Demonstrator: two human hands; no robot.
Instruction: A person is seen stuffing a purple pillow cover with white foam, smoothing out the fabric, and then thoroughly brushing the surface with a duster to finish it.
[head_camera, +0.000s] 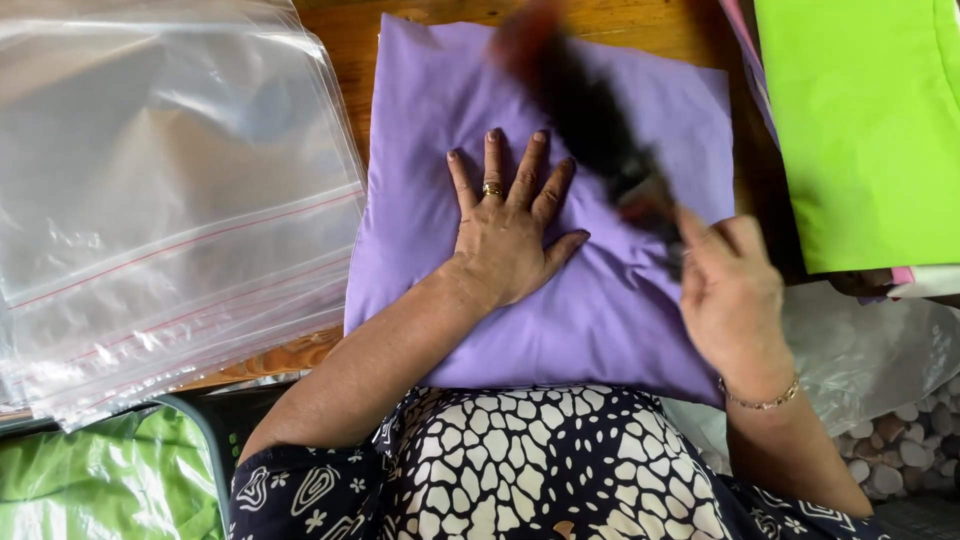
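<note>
**Fingers spread on one purple cloth, other hand gripping a dark brush**

Fingers (492, 160) of the left hand (510, 235) lie apart and flat, all five pressed down on a purple cloth (600, 310). One gold ring sits on a finger of that hand. The right hand (732, 295) is curled closed around the near end of a dark brush (590, 120), which slants up and away across the cloth's upper right part. The brush is blurred, so its bristles and exact shape cannot be made out, nor whether it touches the fabric. One thin bracelet circles the right wrist.

One purple cloth is in view, a squarish folded piece lying on a wooden tabletop (345, 45), straight ahead of the person; its near edge reaches the patterned black-and-white clothing at the bottom of the view.

Left of the cloth lies a stack of clear plastic bags (170, 200) with red seal lines; several are layered, but they overlap too much for a firm count. Right of the cloth, one bright green cloth (860, 130) rests on a few other folded pieces whose pink edges show beneath it. More green fabric in plastic (100, 475) sits at lower left. Pale pebbles (905, 450) cover the ground at lower right.
</note>
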